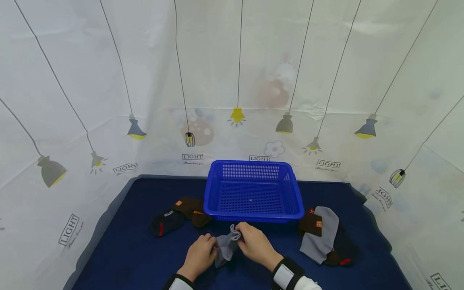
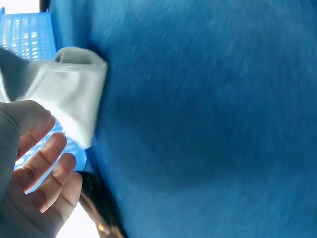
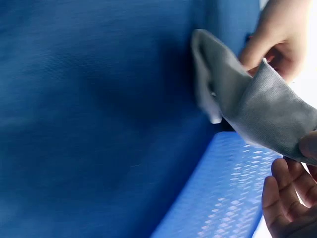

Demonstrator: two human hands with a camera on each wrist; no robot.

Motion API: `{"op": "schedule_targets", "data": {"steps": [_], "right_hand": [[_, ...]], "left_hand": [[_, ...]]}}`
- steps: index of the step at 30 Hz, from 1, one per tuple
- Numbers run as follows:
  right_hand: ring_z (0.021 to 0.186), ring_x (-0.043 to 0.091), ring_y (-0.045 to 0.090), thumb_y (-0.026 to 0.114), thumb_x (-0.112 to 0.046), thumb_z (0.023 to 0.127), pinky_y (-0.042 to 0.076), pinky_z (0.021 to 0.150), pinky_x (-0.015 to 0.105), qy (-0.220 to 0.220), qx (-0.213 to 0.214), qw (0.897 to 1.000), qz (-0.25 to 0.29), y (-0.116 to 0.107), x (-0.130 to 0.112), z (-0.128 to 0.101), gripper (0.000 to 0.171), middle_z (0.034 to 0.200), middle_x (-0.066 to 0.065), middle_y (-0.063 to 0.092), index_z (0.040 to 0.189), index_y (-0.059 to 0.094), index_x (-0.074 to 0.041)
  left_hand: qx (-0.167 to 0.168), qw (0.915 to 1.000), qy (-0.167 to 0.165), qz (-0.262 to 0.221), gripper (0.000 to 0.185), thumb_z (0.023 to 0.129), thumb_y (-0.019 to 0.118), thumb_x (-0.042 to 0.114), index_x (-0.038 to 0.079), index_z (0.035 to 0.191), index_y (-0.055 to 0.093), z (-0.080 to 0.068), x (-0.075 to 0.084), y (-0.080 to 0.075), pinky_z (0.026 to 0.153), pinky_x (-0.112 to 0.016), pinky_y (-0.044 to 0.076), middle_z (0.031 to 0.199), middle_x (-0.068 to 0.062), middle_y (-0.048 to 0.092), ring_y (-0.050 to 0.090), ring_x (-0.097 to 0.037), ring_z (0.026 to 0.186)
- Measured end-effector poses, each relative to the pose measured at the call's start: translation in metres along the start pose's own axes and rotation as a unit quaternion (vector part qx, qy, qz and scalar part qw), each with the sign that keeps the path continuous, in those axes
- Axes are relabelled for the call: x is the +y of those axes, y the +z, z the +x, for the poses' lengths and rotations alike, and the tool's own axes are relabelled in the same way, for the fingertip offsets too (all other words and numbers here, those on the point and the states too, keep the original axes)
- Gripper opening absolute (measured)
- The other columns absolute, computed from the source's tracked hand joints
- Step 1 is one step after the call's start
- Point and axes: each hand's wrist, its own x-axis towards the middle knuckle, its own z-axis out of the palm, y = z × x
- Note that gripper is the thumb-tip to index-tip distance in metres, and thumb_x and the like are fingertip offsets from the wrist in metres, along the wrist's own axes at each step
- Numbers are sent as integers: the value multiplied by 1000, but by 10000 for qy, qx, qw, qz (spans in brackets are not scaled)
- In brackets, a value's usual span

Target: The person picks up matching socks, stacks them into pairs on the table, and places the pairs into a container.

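Note:
A light grey sock is held between both hands above the dark blue cloth, in front of the basket. My left hand pinches one end between thumb and index finger, while its other fingers are loosely spread in the left wrist view. My right hand grips the folded upper end. Seen in the right wrist view, the sock stretches bent from one hand to the other. The palm side of the right hand shows there, with its thumb on the fabric.
A blue plastic basket with perforated sides stands behind the hands. To its left lie a black sock and brown socks. At right, a grey sock, a brown sock and a black sock overlap. A printed white sheet surrounds the table.

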Motion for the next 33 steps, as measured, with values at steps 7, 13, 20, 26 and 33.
{"op": "schedule_targets", "data": {"steps": [7, 13, 20, 26, 33], "right_hand": [[84, 16, 65, 78, 4, 79, 55, 71, 36, 515, -539, 9972, 94, 3, 29, -33, 33, 98, 4, 65, 105, 62, -7], [73, 10, 58, 78, 5, 79, 50, 61, 31, 929, -870, 9915, 277, 1, 47, -52, 32, 94, 1, 62, 103, 61, -8], [68, 6, 49, 78, 3, 75, 45, 59, 31, 981, -742, 9923, 126, 4, 60, -64, 31, 85, -5, 54, 92, 57, -13], [66, 8, 48, 77, 4, 75, 43, 58, 31, 1041, -807, 9911, 177, 5, 64, -69, 31, 83, -4, 53, 90, 55, -12], [66, 10, 51, 79, 4, 73, 43, 57, 34, 1086, -818, 9906, 125, 7, 67, -73, 33, 82, -3, 53, 89, 54, -12]], "left_hand": [[-252, 9996, 84, 0, 19, 78, 80, 4, 14, 84, 65, 0, 6, 13, 60, -31, 47, 80, 3, 51, 52, -16, 71], [-305, 9995, 119, 45, 22, 77, 83, 6, 15, 87, 66, 1, 11, 21, 64, -32, 50, 85, 2, 55, 56, -18, 76], [-215, 9996, 121, 169, 24, 76, 86, 8, 15, 86, 66, 3, 13, 29, 65, -33, 51, 86, 2, 57, 57, -19, 78], [-32, 9994, 97, 336, 25, 72, 85, 6, 15, 81, 63, 2, 17, 33, 64, -34, 51, 83, 1, 56, 58, -21, 77], [-141, 9992, 3, 387, 27, 75, 81, 4, 16, 75, 57, 4, 19, 34, 57, -29, 44, 75, 4, 49, 50, -16, 67]]}}
